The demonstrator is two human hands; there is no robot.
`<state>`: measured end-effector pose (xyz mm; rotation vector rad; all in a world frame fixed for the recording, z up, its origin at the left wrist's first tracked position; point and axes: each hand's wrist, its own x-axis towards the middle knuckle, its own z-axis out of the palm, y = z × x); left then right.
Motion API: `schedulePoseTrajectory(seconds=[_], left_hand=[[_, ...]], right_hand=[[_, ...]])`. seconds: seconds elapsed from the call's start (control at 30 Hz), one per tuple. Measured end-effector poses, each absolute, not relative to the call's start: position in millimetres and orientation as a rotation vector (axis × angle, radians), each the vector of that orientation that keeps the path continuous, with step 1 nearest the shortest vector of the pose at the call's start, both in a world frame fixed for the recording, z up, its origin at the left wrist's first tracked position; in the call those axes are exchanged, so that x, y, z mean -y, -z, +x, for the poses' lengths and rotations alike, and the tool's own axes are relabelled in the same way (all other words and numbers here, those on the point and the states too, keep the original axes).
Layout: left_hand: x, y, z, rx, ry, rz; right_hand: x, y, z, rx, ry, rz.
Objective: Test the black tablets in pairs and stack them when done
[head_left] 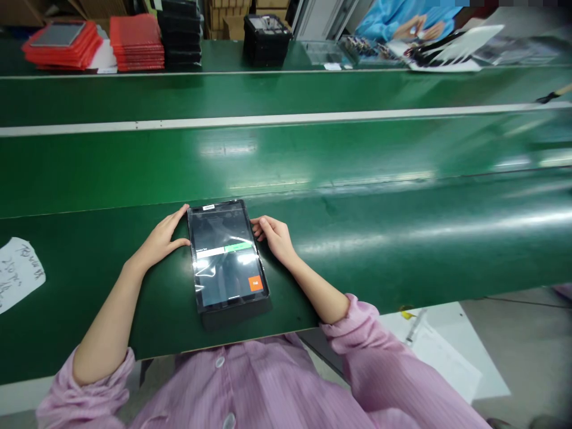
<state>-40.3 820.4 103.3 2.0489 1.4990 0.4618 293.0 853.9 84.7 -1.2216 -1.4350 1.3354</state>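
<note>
A black tablet (227,256) lies flat on the green bench in front of me, its screen lit with a white and green bar and an orange square near the lower right corner. My left hand (163,238) grips its upper left edge, thumb against the side. On the other side, my right hand (274,233) holds the upper right edge with the fingers curled on the frame.
A handwritten paper (18,271) lies at the left bench edge. Beyond runs a green conveyor belt (286,161). At the back stand red tray stacks (134,42) and black tray stacks (266,39). Another person's hands (413,27) work at the far right.
</note>
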Motion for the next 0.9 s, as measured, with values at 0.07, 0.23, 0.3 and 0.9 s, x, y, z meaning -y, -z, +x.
schedulePoseTrajectory(seconds=[0.07,0.23,0.3,0.9], left_hand=[[-820.3,-103.5,-40.2,-1.494,-0.456,2.046],[-820.5,-105.0,-40.1,-1.495,-0.461,2.026],[-820.9,-105.4,-40.8,-1.483,-0.441,2.031],[-815.5,-103.2,-36.5,-1.485,-0.37,2.109]], right_hand=[[-853.6,-83.6,292.7,1.407,-1.34,-1.213],[-855.3,-83.0,294.3,1.388,-1.367,-1.198],[-857.0,-84.5,296.3,1.391,-1.393,-1.198],[-839.1,-95.0,298.2,1.739,-1.23,-1.389]])
